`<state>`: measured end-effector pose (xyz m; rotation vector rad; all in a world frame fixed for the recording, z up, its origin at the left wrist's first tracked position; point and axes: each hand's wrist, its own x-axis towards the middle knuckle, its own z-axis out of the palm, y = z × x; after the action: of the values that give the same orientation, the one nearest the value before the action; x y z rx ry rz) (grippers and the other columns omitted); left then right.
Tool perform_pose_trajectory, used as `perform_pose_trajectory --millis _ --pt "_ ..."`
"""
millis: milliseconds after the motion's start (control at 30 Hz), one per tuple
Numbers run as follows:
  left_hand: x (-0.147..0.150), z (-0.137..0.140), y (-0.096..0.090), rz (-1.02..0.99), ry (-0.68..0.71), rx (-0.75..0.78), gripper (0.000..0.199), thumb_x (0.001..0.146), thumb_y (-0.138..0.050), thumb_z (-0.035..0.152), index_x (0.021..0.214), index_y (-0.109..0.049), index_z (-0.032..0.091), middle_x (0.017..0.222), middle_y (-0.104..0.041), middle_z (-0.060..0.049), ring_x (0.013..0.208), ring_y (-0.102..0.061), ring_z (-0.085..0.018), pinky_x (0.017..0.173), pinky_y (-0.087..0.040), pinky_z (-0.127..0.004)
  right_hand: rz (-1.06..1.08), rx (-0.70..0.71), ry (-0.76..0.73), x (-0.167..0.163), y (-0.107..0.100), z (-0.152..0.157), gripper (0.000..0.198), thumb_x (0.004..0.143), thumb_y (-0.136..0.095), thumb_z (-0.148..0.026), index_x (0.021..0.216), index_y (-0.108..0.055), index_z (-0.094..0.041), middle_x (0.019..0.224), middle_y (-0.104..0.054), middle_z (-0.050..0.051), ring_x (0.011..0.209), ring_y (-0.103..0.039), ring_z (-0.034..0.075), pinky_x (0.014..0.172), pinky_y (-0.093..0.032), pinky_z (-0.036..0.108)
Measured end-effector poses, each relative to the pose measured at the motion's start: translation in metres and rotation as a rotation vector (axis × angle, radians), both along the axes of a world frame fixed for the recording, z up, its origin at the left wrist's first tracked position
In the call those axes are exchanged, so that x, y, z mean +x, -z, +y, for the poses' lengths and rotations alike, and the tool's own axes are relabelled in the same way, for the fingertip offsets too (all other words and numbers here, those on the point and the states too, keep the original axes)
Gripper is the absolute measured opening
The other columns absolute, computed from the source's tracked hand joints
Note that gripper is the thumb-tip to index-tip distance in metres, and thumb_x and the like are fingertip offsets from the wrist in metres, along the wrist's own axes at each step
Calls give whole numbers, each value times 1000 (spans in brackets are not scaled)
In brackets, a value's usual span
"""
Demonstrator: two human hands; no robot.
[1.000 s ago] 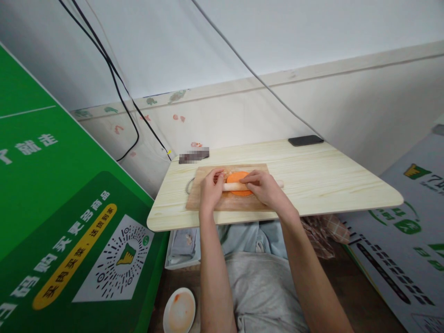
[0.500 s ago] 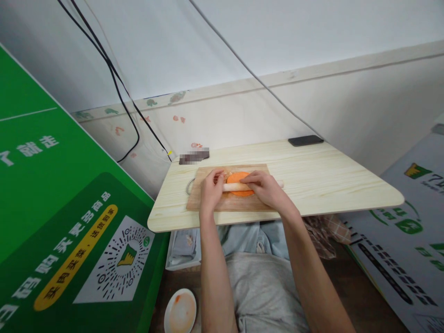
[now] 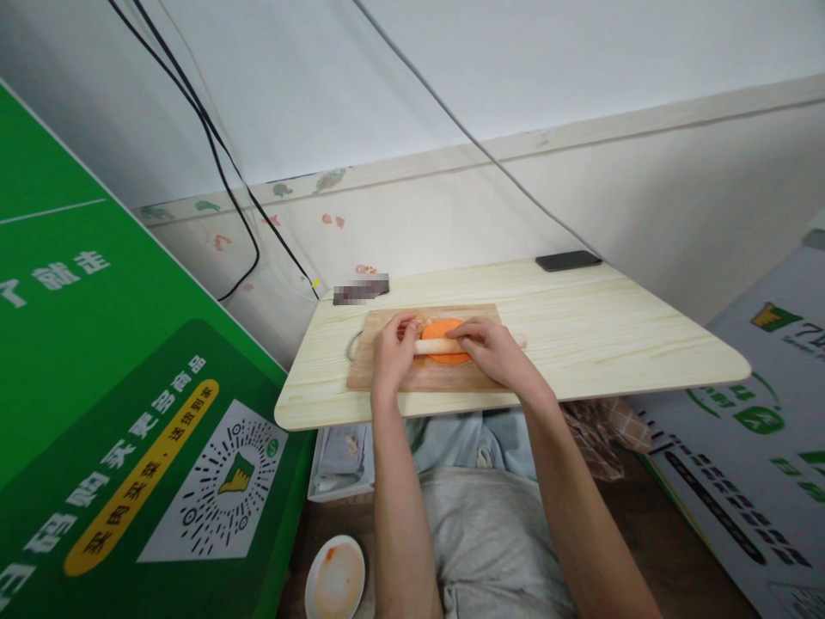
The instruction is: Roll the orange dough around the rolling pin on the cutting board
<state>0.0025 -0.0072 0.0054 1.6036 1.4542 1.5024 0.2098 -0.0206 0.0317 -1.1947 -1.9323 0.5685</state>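
Observation:
A flat round of orange dough (image 3: 444, 329) lies on a wooden cutting board (image 3: 425, 378). Across the dough rests a pale wooden rolling pin (image 3: 428, 347). My left hand (image 3: 394, 344) is curled round the pin's left end, beside the dough's left edge. My right hand (image 3: 493, 346) bends over the pin's right part, its fingertips at the dough's upper right side; the pin's right tip shows past the hand. Part of the dough is hidden under the right hand.
The board lies on a light wood-grain table (image 3: 619, 335). A black phone (image 3: 568, 260) is at the table's back edge, and a pixelated dark object (image 3: 361, 291) at the back left. Below left stands a stained white plate (image 3: 335, 578). Green panel (image 3: 129, 387) at left; cables (image 3: 225, 172) hang on the wall.
Almost nothing differs. Both hands keep their hold on the rolling pin, which has shifted at most very slightly over the dough.

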Motion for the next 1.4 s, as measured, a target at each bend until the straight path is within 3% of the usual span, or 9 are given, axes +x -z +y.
perform_pose_trajectory --millis 467,567,700,800,967,1133,1400 --pt "-1 1 2 2 4 -5 20 98 -60 21 111 -76 18 104 -80 -9 99 -75 -21 95 -60 -35 -95 34 87 -9 3 0 36 93 -57 -9 106 -87 -25 106 -81 7 102 -71 25 99 -51 41" --pt "0 1 1 8 3 -1 19 98 -61 21 110 -75 17 105 -80 -9 98 -75 -21 94 -60 -35 -113 96 199 -17 6 -4 34 96 -57 -12 108 -86 -26 110 -79 9 112 -65 30 105 -47 48" --pt "0 1 1 0 13 0 18 99 -61 20 110 -75 17 105 -81 -10 97 -75 -21 93 -60 -35 -93 239 330 -30 10 -9 38 96 -57 -10 116 -84 -29 132 -72 12 136 -51 36 114 -42 56" --pt "0 0 0 -11 18 -4 18 99 -61 21 110 -75 17 105 -81 -10 98 -75 -21 93 -60 -35 -93 236 271 -32 11 -8 50 93 -50 -2 123 -81 -27 133 -72 12 138 -53 34 119 -42 55" --pt "1 -1 0 0 9 0 19 99 -61 21 110 -75 18 104 -81 -9 99 -75 -21 95 -60 -36 -104 142 159 -15 9 -8 51 92 -57 -8 137 -75 -26 134 -72 12 131 -60 33 117 -47 54" --pt "0 -1 1 11 6 3 19 99 -61 23 110 -76 19 105 -81 -9 101 -75 -22 95 -60 -36 -139 50 70 -5 9 -16 54 90 -62 -8 139 -72 -26 135 -72 11 129 -64 32 117 -47 52" --pt "-1 0 1 25 7 -4 19 99 -61 20 111 -76 18 106 -81 -9 100 -75 -21 94 -60 -35 -143 35 -6 -8 -2 -23 43 81 -60 5 107 -82 -22 115 -77 9 112 -70 27 104 -52 41"
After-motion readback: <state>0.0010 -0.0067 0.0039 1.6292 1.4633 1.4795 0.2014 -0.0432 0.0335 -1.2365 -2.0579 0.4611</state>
